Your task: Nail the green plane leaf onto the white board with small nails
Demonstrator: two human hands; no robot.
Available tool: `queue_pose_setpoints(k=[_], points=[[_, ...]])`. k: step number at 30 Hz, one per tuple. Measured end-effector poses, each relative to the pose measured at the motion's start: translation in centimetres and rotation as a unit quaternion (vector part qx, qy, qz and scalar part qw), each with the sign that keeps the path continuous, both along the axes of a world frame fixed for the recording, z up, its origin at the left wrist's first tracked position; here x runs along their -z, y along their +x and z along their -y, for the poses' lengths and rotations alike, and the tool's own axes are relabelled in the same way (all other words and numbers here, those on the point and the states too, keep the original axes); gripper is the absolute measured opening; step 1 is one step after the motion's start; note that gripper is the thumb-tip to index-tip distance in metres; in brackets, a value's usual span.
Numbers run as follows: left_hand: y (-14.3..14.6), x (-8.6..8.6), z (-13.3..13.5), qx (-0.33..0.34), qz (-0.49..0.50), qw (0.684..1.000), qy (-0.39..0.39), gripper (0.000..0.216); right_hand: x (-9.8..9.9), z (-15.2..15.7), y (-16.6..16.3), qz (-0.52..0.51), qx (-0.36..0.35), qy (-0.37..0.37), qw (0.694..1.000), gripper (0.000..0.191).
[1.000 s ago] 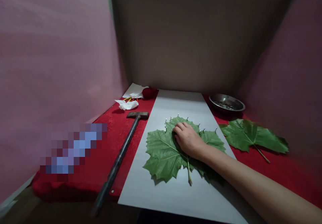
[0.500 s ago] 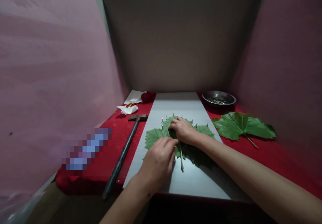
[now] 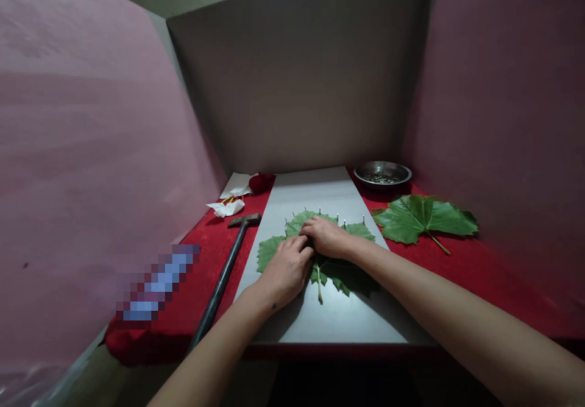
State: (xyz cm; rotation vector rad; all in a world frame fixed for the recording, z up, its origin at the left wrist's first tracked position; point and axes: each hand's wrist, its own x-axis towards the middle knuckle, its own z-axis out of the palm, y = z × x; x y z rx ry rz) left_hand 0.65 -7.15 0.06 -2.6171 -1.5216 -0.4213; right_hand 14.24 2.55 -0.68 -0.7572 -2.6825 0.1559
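Note:
A large lobed green leaf (image 3: 272, 250) lies on a long white board (image 3: 315, 184), its stem pointing towards me. Several thin nails (image 3: 364, 219) stand upright around the leaf's far edge. My right hand (image 3: 325, 236) rests on the middle of the leaf with its fingers curled down and their tips hidden. Close beside it, my left hand (image 3: 287, 267) is closed over the leaf's left centre, its fingertips almost meeting the right hand's. Whatever is between the fingers of either hand cannot be made out.
Left of the board lies a hammer (image 3: 228, 264) on the red cloth (image 3: 183, 285). Crumpled white tissue (image 3: 227, 208) and a red object (image 3: 260, 182) sit behind it. At right are a metal bowl (image 3: 382, 174) of small metal pieces and a second leaf (image 3: 420, 218). Walls enclose three sides.
My left hand has moved forward over the leaf, closer to the right hand's fingers. The right hand stays on the leaf's middle. The whole view has shifted slightly.

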Motion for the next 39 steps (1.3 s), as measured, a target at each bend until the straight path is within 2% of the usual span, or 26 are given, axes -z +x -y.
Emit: queue_pose_setpoints(k=[2, 4, 7, 10, 14, 20, 23, 30, 34, 39], points=[[-0.2, -0.1, -0.5, 0.005, 0.002, 1.000, -0.013, 0.015, 0.0, 0.2, 0.1, -0.010, 0.008, -0.011, 1.000, 0.028], [-0.4, 0.0, -1.0, -0.007, 0.002, 1.000, -0.011, 0.014, 0.0, 0.2, 0.1, -0.023, 0.023, -0.024, 0.999, 0.043], [-0.6, 0.3, -1.5, -0.022, -0.002, 1.000, -0.002, 0.027, -0.1, 0.3, 0.3, -0.035, 0.048, -0.048, 0.997, 0.062], [-0.8, 0.8, -1.7, -0.015, -0.014, 1.000, -0.010, 0.035, -0.4, 0.4, 0.5, -0.046, 0.055, -0.072, 0.995, 0.068], [-1.1, 0.7, -1.9, 0.004, -0.029, 0.999, -0.031, 0.032, -0.7, 0.4, 0.5, -0.060, 0.064, -0.085, 0.993, 0.068], [-0.4, -0.3, -2.2, 0.000, -0.036, 0.999, -0.039, 0.023, -0.2, 0.5, 0.3, -0.084, 0.071, -0.079, 0.991, 0.061], [0.4, -0.4, -2.4, -0.010, -0.036, 0.998, -0.041, 0.027, 0.0, 0.5, 0.3, -0.103, 0.076, -0.093, 0.987, 0.059], [1.0, -0.1, -2.6, -0.020, -0.055, 0.997, -0.051, 0.029, 0.7, -0.7, 0.9, -0.165, 0.064, -0.148, 0.973, 0.071], [1.0, 0.1, -2.6, -0.030, -0.062, 0.996, -0.048, 0.034, 1.0, -1.3, 1.4, -0.194, 0.053, -0.112, 0.973, 0.073], [1.1, 0.2, -2.4, -0.045, -0.071, 0.996, -0.042, 0.035, 0.9, -2.2, 0.8, -0.124, 0.056, -0.094, 0.986, 0.068]])
